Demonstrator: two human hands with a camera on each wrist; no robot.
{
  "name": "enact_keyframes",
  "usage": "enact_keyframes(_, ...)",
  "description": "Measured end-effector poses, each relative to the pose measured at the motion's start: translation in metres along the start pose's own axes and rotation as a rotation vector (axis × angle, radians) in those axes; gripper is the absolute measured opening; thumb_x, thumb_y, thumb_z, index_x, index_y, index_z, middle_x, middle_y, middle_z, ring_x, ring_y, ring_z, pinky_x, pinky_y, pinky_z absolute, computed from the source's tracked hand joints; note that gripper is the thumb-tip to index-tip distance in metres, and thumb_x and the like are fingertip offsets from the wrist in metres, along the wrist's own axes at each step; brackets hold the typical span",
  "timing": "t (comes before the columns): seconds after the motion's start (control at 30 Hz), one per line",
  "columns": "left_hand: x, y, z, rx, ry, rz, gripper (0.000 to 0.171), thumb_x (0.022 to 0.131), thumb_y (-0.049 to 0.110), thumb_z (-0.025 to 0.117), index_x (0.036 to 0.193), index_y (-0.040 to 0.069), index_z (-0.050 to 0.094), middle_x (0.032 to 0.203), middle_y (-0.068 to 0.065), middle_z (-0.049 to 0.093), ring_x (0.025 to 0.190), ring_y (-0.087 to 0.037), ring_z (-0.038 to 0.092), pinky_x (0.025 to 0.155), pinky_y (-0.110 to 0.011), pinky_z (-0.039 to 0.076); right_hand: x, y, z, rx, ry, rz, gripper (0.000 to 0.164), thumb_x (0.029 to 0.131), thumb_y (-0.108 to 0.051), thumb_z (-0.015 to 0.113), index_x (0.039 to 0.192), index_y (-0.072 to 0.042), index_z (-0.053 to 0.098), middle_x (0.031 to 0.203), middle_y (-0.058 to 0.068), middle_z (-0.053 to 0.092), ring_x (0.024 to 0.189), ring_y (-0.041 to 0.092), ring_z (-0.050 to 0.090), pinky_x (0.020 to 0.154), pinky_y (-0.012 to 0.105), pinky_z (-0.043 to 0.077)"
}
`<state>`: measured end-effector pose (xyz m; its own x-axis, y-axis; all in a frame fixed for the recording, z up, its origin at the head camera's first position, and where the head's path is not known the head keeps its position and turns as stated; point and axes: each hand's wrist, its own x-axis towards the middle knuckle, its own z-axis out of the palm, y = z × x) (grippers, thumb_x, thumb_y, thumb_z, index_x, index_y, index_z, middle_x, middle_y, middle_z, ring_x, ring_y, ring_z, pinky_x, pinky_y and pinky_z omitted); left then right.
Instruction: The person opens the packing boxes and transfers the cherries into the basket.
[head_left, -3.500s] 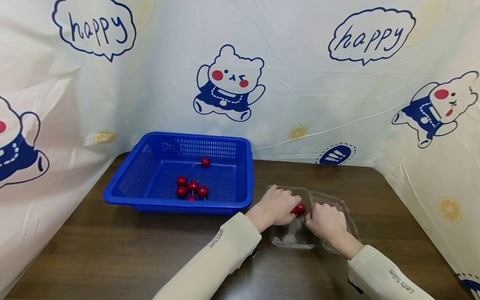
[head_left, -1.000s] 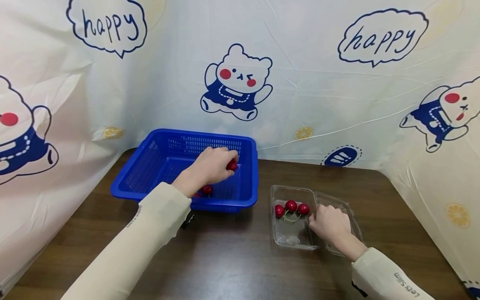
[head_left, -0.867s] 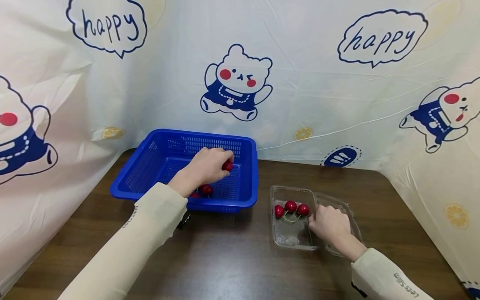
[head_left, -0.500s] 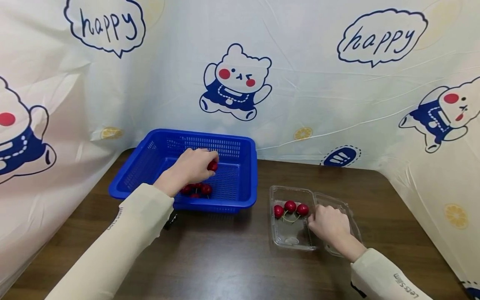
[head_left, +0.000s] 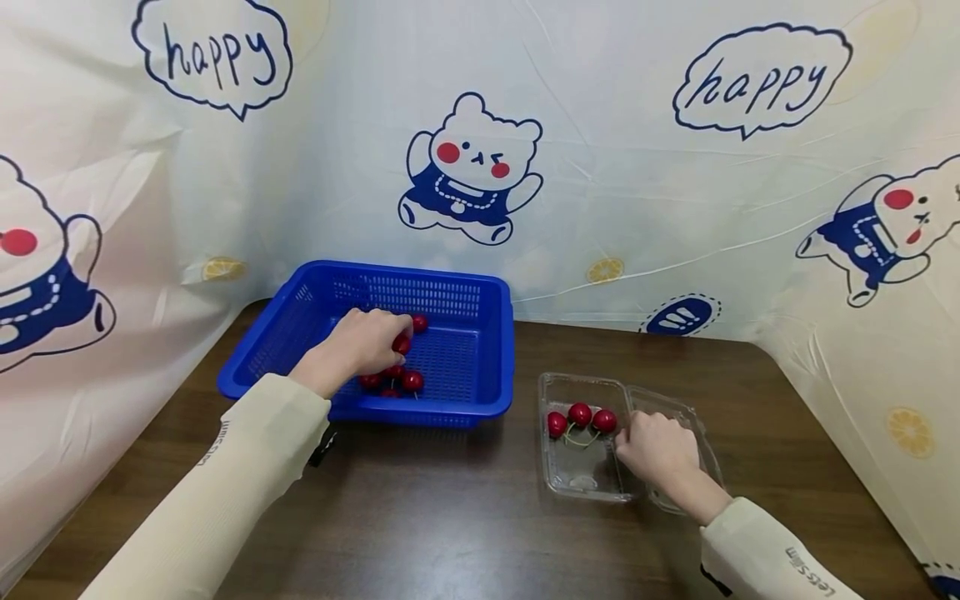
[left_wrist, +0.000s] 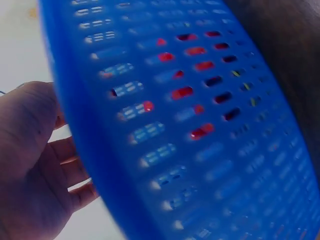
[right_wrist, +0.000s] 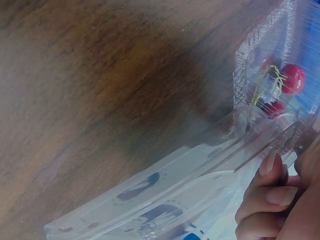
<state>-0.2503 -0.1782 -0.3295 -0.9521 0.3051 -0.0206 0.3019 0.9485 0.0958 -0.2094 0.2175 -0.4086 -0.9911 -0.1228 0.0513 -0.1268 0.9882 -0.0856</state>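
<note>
Inside the blue basket (head_left: 498,358), my left hand (head_left: 365,342) pinches a red cherry (head_left: 402,343) between thumb and fingers. Below it lie several cherries (head_left: 412,381), and one cherry (head_left: 420,322) rests just behind the fingers. In the left wrist view the basket's slotted wall (left_wrist: 200,165) covers most of the cherries and part of the hand (left_wrist: 35,165). An open clear plastic clamshell box (head_left: 551,479) stands at the right, holding three cherries (head_left: 580,415) with green stems. My right hand (head_left: 660,450), fingers curled, grips the box near its hinge; the lid (right_wrist: 150,200) lies beneath it.
Brown wooden tabletop (head_left: 450,533) lies in front of the basket and between it and the box. A printed cloth (head_left: 600,192) encloses the table at the back and sides.
Three cherries now lie in the clamshell box. My left hand went from the box to the basket, then moved left and lower inside it with a cherry. My right hand stayed by the box.
</note>
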Motion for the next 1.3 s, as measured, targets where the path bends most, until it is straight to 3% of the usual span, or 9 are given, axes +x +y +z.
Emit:
enact_keyframes(0.2, -0.003, -0.008, 0.008, 0.031, -0.027, 0.017, 0.030, 0.085, 0.019, 0.070, 0.111, 0.006, 0.064, 0.091, -0.012, 0.070, 0.076, -0.027, 0.059, 0.077, -0.049, 0.052, 0.000, 0.001, 0.001, -0.003, 0.003, 0.000, 0.022, 0.081, -0.021, 0.057, 0.066, -0.005, 0.058, 0.064, 0.018, 0.066, 0.050, 0.031, 0.056, 0.039, 0.045, 0.045)
enact_keyframes(0.47, -0.005, -0.014, 0.014, 0.012, -0.084, 0.018, 0.025, 0.084, 0.017, 0.072, 0.107, 0.007, 0.065, 0.101, -0.015, 0.070, 0.080, -0.028, 0.059, 0.081, -0.051, 0.053, 0.000, 0.001, 0.001, -0.003, 0.000, 0.002, 0.022, 0.081, -0.020, 0.056, 0.066, -0.004, 0.059, 0.065, 0.020, 0.067, 0.051, 0.033, 0.057, 0.040, 0.046, 0.045)
enact_keyframes(0.8, -0.005, -0.015, 0.018, 0.003, -0.134, 0.006, 0.022, 0.084, 0.022, 0.071, 0.103, 0.011, 0.066, 0.097, -0.012, 0.072, 0.075, -0.027, 0.057, 0.075, -0.047, 0.049, 0.000, 0.001, 0.001, 0.001, 0.006, 0.001, 0.021, 0.081, -0.020, 0.056, 0.066, -0.005, 0.059, 0.066, 0.020, 0.068, 0.051, 0.033, 0.057, 0.039, 0.046, 0.044)
enact_keyframes(1.3, -0.004, -0.015, 0.017, -0.004, -0.177, -0.035, 0.021, 0.086, 0.016, 0.067, 0.107, 0.010, 0.066, 0.087, -0.009, 0.069, 0.071, -0.025, 0.056, 0.068, -0.040, 0.048, -0.001, 0.000, 0.000, 0.006, 0.000, 0.006, 0.022, 0.082, -0.019, 0.057, 0.065, -0.005, 0.057, 0.063, 0.017, 0.065, 0.049, 0.030, 0.055, 0.038, 0.044, 0.044)
